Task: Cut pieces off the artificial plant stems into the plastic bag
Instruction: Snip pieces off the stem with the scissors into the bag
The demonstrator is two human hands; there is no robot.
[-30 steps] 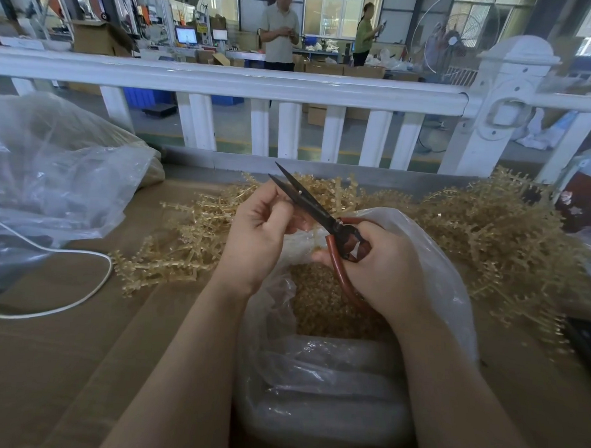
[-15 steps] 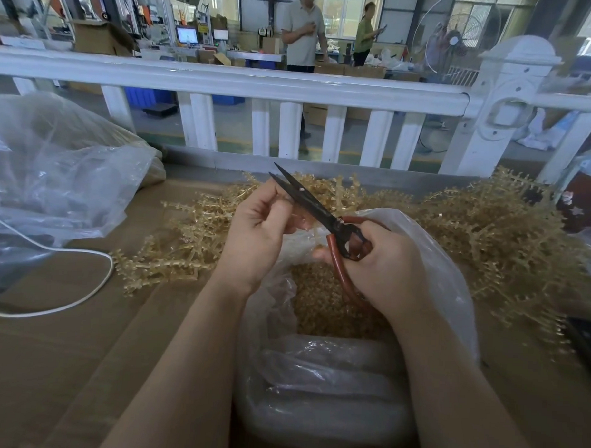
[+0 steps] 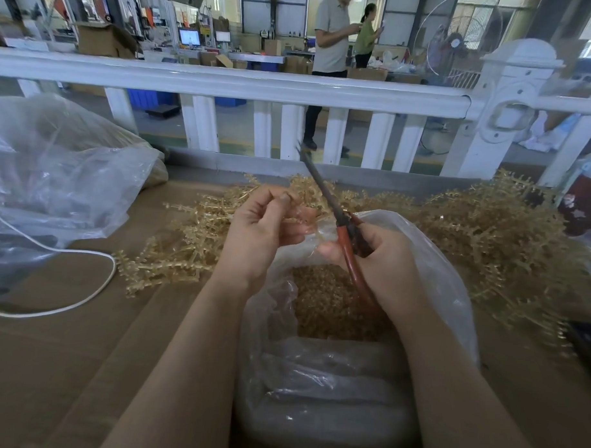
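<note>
Our right hand [image 3: 383,260] grips the red-handled scissors [image 3: 335,208], blades closed and raised above the plastic bag [image 3: 452,289]. Our left hand [image 3: 260,236] pinches a stem [image 3: 301,220] over the bag's mouth. We judge cutting underway; next, reopen the blades around the stem.

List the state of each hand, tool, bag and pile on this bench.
Left hand: pinching a gold plastic stem piece.
Right hand: gripping the red-handled scissors, blades up.
Clear plastic bag: open, holding cut pieces.
Gold stem pile: loose behind the bag.
Second clear bag: lying crumpled at left.
</note>
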